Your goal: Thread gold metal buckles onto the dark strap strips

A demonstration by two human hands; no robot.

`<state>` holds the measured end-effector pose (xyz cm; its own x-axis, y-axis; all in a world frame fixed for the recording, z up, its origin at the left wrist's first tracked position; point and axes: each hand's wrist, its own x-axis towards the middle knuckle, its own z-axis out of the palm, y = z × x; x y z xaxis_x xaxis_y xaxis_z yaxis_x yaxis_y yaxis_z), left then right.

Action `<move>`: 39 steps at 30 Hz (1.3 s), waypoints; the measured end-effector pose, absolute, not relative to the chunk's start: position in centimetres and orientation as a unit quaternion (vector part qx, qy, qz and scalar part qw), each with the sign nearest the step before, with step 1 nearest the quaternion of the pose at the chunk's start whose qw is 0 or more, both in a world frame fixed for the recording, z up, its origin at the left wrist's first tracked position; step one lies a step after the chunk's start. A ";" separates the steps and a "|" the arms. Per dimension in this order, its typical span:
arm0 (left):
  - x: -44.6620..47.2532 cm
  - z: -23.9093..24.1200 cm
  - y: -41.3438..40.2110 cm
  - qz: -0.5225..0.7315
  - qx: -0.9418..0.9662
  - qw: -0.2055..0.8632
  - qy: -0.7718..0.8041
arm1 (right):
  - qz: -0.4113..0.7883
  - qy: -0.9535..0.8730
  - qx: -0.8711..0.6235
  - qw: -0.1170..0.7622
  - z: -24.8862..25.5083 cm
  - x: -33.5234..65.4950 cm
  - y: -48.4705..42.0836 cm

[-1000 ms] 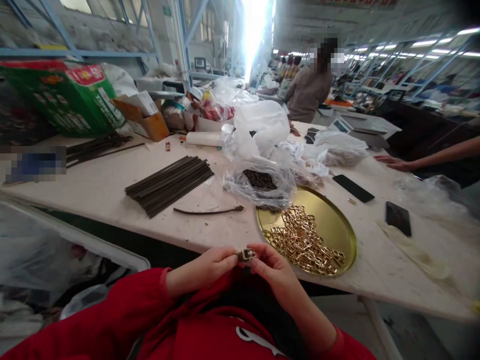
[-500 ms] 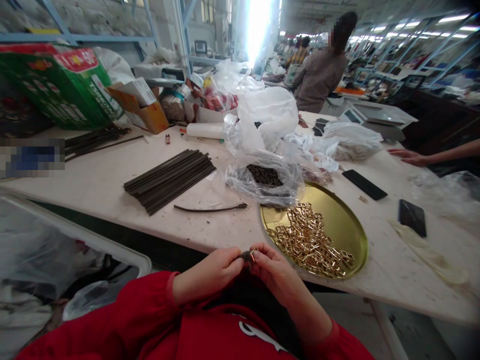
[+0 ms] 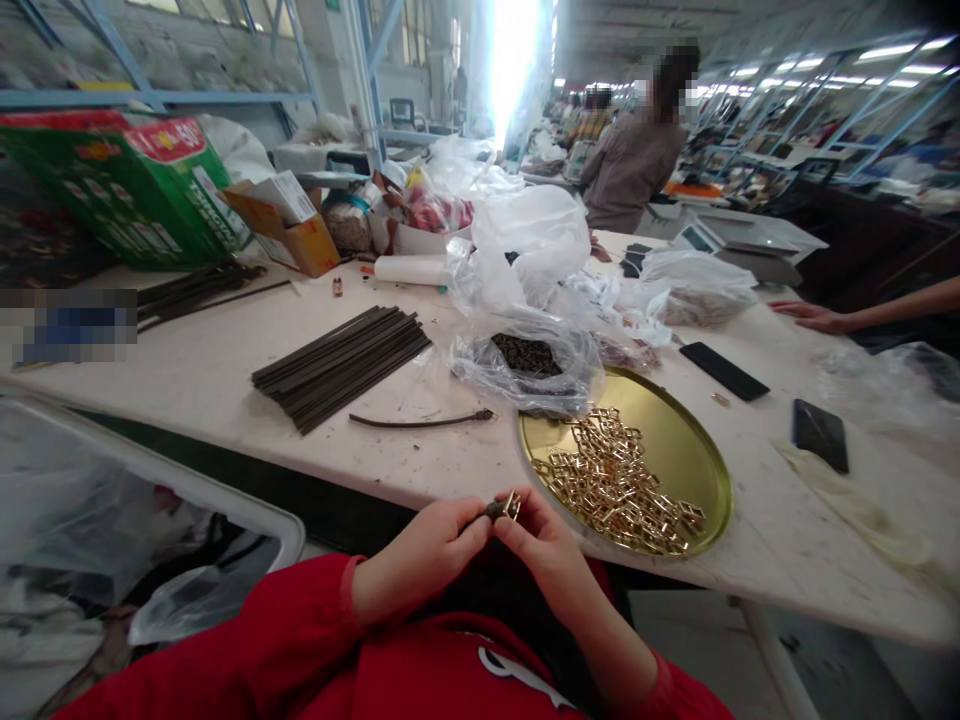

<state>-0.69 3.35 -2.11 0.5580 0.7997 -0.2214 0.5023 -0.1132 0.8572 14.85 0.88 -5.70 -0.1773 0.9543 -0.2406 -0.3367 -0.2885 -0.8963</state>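
Observation:
Near the table's front edge, my left hand (image 3: 439,545) pinches a dark strap (image 3: 493,511), most of which is hidden by my fingers. My right hand (image 3: 544,540) grips a gold buckle (image 3: 511,505) at the end of that strap. Right of my hands, a round gold tray (image 3: 690,450) bears a heap of gold buckles (image 3: 615,485). Beyond my hands lies one strap (image 3: 420,420) with a dark fitting on its end. A stack of flat dark straps (image 3: 341,365) rests farther left. An open plastic bag (image 3: 525,365) of small dark pieces overlaps the tray.
Two dark phone-like slabs (image 3: 724,371) (image 3: 820,435) lie to the right. Another person's hand (image 3: 817,316) rests on the table's right side. Green and orange boxes (image 3: 150,190) (image 3: 300,235) stand at back left, beside plastic bags (image 3: 532,235). A white bin (image 3: 277,520) is below left.
The gold buckle has turned and shows more between my fingers. My right fingers have shifted on it, while my left hand keeps its pinch. The camera view has moved slightly.

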 end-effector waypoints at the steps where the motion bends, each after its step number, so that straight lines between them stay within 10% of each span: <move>1: -0.7 -2.1 3.3 0.150 0.732 0.494 0.445 | 0.650 -0.381 -0.448 0.480 -5.6 14.8 0.7; 9: -0.6 -2.8 2.4 0.168 0.684 0.565 0.429 | 0.543 -0.450 -0.515 0.488 -5.7 14.3 -0.2; 24: -0.7 -2.4 3.1 0.152 0.686 0.556 0.444 | 0.764 -0.225 -0.354 0.491 -5.5 14.3 0.4; 39: -5.1 -7.7 14.0 0.137 0.823 0.114 0.539 | 0.319 -0.583 -0.600 0.446 -8.9 13.9 10.4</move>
<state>-5.07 13.98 -7.66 0.3810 0.9189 0.1020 0.8567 -0.3924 0.3348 13.89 10.36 -8.95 0.1172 0.9835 0.1380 0.4152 0.0777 -0.9064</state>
